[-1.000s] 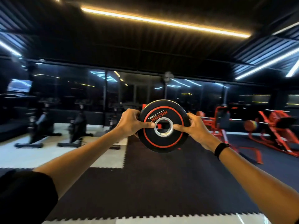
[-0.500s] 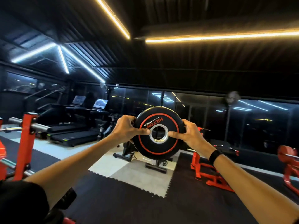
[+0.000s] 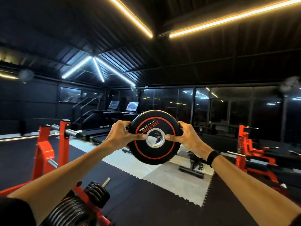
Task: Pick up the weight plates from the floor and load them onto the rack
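Note:
A black weight plate point(image 3: 156, 154) with a red ring and a steel centre hole is held upright at arm's length, face toward me. My left hand point(image 3: 119, 136) grips its left rim, thumb near the hole. My right hand point(image 3: 189, 137) grips the right rim the same way; a black band sits on that wrist. At the lower left stands the red rack point(image 3: 47, 152). Several black plates point(image 3: 96, 193) are stacked on its low pegs, and one bare steel peg point(image 3: 106, 181) sticks out beyond them.
A steel barbell sleeve point(image 3: 70, 132) juts from the red frame at the left. Treadmills point(image 3: 104, 126) line the back wall. An exercise bike base point(image 3: 192, 170) stands on the pale floor mat, and a red bench machine point(image 3: 254, 157) is at the right.
The view has swung left: the red rack and its stacked plates have come into sight at the lower left. Both hands keep the same hold on the plate.

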The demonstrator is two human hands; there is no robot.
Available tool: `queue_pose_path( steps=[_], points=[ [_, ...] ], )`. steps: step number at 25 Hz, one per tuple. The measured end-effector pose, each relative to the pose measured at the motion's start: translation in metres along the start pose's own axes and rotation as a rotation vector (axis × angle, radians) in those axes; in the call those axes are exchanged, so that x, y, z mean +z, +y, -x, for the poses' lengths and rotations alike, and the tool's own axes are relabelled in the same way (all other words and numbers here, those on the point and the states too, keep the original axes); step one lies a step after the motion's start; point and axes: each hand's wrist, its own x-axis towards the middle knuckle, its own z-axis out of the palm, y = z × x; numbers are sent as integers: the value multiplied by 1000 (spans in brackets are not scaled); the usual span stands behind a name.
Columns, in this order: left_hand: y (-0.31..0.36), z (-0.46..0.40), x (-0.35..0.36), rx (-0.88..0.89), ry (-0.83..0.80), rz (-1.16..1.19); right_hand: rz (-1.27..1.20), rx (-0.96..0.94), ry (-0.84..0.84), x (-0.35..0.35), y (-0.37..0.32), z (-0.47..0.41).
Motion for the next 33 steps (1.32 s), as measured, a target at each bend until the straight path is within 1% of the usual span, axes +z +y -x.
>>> queue_pose_path(
  steps=[4,8,13,15,20,23,27,33],
  points=[
    [-31,-19,-5,-22,49,9,-31,-23,-52,22,26,-38],
    [-75,-53,-15,-40,121,-11,-60,-51,-104,51,57,-95],
    [-129,-94,-37,-82,164,-113,-98,-60,-175,103,99,-166],
    [-156,-111,-48,-104,187,-160,-149,-52,-199,130,119,-191],
    [-218,-131,-71,-191,223,-257,-260,-38,-306,192,164,-240],
    [-247,-140,-76,-259,291,-308,-314,-38,-372,231,195,-274],
    [-286,-156,-83,-347,328,-308,-379,-78,-457,279,232,-316],
    [-342,-208,-73,-416,478,-404,-451,-164,-584,332,295,-411]
  ],
)
